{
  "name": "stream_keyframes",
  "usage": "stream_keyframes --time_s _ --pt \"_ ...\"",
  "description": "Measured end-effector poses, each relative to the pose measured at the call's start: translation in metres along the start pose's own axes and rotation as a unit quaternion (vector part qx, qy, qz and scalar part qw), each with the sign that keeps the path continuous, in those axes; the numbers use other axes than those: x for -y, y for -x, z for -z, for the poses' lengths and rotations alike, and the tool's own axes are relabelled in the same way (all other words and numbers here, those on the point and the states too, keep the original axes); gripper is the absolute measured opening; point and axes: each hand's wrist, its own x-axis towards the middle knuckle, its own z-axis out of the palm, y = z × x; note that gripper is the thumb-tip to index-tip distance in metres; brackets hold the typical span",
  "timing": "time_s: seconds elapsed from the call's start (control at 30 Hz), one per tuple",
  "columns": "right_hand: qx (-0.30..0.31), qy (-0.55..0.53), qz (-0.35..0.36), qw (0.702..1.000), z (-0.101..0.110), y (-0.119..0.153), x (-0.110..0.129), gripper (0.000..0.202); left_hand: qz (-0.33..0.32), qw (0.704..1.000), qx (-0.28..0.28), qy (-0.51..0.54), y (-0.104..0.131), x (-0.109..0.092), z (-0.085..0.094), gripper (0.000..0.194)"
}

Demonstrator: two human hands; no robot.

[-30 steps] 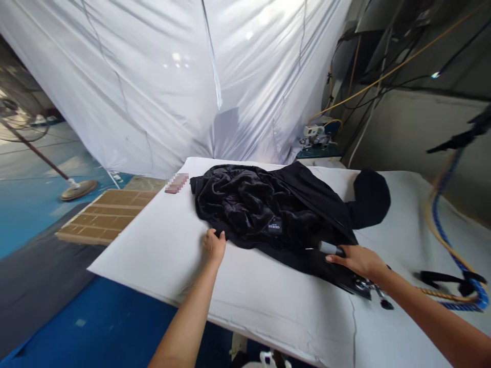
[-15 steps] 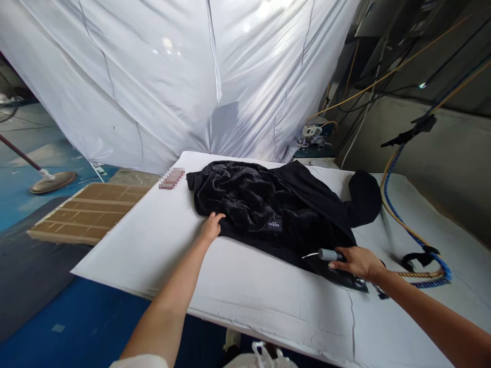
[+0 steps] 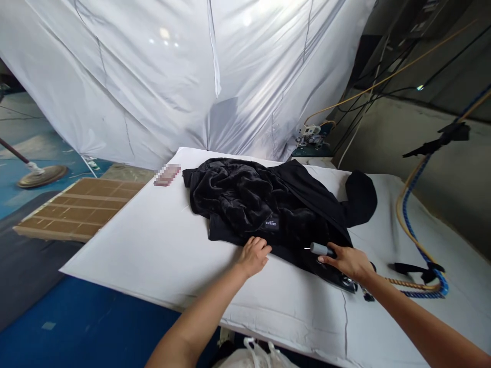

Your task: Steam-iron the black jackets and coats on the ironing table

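Observation:
A black jacket (image 3: 238, 199) with a plush lining and a GUESS label lies spread on the white-covered table (image 3: 153, 245). My right hand (image 3: 347, 263) is closed around the grey-tipped handle of an iron (image 3: 337, 278). The iron rests on the near edge of the jacket at its right end, its soleplate mostly hidden under the handle and the dark cloth. My left hand (image 3: 255, 255) lies on the jacket's near edge below the label, fingers bent a little over the fabric and holding nothing that I can see.
A blue and yellow hose (image 3: 410, 220) runs down to the iron from the upper right. A blurred pinkish item (image 3: 168, 175) lies at the table's far left. White sheeting (image 3: 153, 76) hangs behind. Flat cardboard (image 3: 80, 209) is on the left, and a small machine (image 3: 312, 135) stands at the back right.
My left hand has moved right along the jacket's near edge, from its left corner to below the label. My right hand and the iron have shifted slightly left in view.

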Motion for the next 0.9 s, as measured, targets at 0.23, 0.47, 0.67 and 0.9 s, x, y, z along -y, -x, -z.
stream_keyframes --time_s 0.23,0.47,0.67,0.9 --pt "0.040 0.000 0.045 0.998 0.013 -0.001 0.003 0.072 -0.051 0.996 0.064 -0.034 -0.023 -0.021 -0.025 0.040" --pt "0.047 -0.002 0.068 0.997 0.011 0.000 -0.017 0.072 -0.022 0.991 0.128 0.019 -0.014 -0.033 -0.018 0.043" --pt "0.030 0.022 0.090 0.995 0.011 0.003 -0.011 0.072 0.146 0.988 0.036 0.021 -0.021 -0.039 -0.020 0.021" --pt "0.013 0.041 0.124 0.991 0.008 0.004 0.021 0.071 0.315 0.949 -0.006 -0.022 -0.004 -0.037 -0.019 0.063"
